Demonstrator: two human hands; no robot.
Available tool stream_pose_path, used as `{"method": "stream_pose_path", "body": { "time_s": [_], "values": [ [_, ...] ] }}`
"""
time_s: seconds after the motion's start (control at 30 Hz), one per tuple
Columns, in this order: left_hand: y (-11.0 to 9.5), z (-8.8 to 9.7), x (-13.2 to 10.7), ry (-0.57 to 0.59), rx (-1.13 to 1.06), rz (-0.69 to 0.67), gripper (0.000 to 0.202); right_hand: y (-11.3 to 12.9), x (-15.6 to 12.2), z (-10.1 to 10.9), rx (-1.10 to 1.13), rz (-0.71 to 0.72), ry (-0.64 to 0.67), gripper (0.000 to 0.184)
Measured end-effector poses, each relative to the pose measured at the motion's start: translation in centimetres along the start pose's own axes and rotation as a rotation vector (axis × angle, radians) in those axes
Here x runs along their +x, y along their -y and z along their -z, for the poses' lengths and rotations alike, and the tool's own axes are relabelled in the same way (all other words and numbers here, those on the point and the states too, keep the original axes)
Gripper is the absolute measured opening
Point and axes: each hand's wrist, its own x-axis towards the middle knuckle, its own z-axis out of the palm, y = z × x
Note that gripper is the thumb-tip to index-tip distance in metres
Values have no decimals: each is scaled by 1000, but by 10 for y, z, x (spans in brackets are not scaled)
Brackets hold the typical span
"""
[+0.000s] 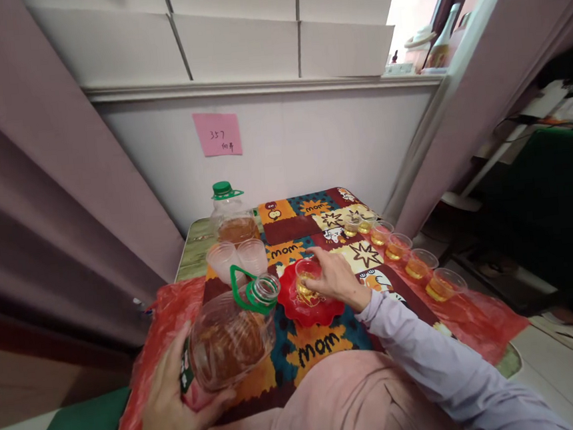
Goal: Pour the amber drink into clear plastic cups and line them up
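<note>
My left hand (169, 399) is wrapped around a big clear plastic bottle (227, 344) half full of brownish liquid. The bottle is tilted, its uncapped mouth with a green carry handle (240, 289) facing right. Close to that mouth, my right hand (335, 277) grips a small clear plastic cup (304, 277) with some yellow liquid in it. Below the cup is a red scalloped plate (295, 316); whether the cup rests on it, I cannot tell. No stream between bottle and cup can be made out.
Stacked clear cups (225, 260) stand behind the bottle, near a second bottle (237, 226) with a green cap. Several cups of yellow liquid (416, 267) line the table's right side. Red plastic sheeting (169, 312) covers both sides under a patterned mat (288, 228).
</note>
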Motion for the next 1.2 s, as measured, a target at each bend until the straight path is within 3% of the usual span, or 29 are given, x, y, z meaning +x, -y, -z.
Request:
{"method": "stream_pose_path", "body": {
  "time_s": [0.13, 0.3, 0.43, 0.57, 0.8, 1.2],
  "values": [
    [0, 0, 0, -8, 14, -11, 111, -27, 8, 24, 130, -46, -178, 66],
    [-1, 4, 1, 18, 29, -31, 109, -95, 24, 55, 46, -136, -313, 74],
    [0, 3, 1, 22, 36, -8, 112, -152, 32, 67, -157, -195, -333, 78],
    [-1, 2, 2, 22, 47, -22, 112, -190, 32, 63, -245, -193, -296, 77],
    [-2, -1, 1, -11, 67, -29, 114, -216, 31, 42, -267, -214, -308, 75],
    [3, -1, 0, -8, 44, 12, 115, -225, 40, 30, -313, -254, -301, 70]
  ]
}}
